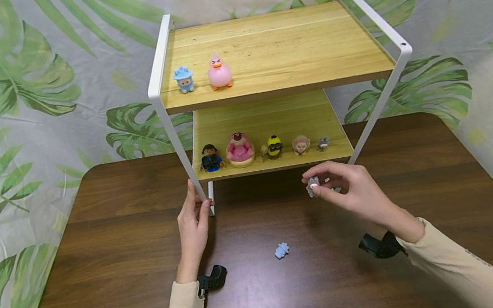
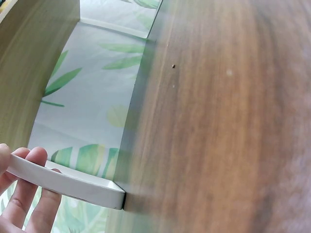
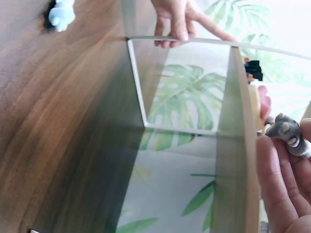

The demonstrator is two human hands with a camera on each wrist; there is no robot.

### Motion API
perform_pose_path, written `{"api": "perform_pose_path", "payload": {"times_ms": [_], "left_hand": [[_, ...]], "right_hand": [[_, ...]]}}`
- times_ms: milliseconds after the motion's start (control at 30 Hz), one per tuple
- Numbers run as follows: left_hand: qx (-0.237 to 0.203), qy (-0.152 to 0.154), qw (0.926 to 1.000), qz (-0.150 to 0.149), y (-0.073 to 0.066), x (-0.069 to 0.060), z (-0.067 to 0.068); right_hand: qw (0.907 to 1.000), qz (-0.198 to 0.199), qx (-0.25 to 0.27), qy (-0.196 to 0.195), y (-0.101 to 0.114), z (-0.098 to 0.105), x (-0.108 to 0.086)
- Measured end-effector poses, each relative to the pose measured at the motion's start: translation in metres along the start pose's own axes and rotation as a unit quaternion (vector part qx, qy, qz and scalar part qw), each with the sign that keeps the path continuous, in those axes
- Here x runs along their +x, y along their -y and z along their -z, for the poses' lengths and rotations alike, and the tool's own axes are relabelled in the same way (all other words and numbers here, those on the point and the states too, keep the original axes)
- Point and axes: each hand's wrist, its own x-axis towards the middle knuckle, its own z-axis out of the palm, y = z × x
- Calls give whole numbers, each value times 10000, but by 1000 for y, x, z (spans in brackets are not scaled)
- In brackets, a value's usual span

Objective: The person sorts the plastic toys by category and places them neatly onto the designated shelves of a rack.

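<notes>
Between thumb and fingers, my right hand (image 1: 356, 187) pinches a small grey figurine (image 1: 313, 186), held in front of the lower shelf's right end; it also shows in the right wrist view as a grey figurine (image 3: 286, 131). My left hand (image 1: 194, 229) grips the white front leg (image 2: 68, 184) at the left of a two-tier shelf, its fingers curled round the bar. A light blue figurine (image 1: 281, 250) lies on the table between the hands. Along the lower shelf (image 1: 264, 112) stand several figurines, among them a pink bear (image 1: 240, 149) and a tiny grey one (image 1: 323, 143).
On the upper shelf (image 1: 287, 47) are a blue-hatted figurine (image 1: 184, 80) and a pink duck (image 1: 219, 72), both toward the left. White side frames (image 1: 373, 16) rise above the shelf ends. The brown table (image 1: 113, 265) carries the rack; a leaf-patterned cloth (image 1: 4, 70) hangs behind.
</notes>
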Motion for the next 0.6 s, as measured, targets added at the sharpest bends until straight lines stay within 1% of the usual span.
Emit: {"api": "perform_pose_path", "payload": {"times_ms": [200, 600], "left_hand": [[-23, -2, 10000, -14, 0, 0, 0], [-40, -9, 10000, -28, 0, 0, 0]], "right_hand": [[9996, 208, 147, -81, 8, 2, 7], [9973, 651, 343, -35, 22, 8, 21]]}}
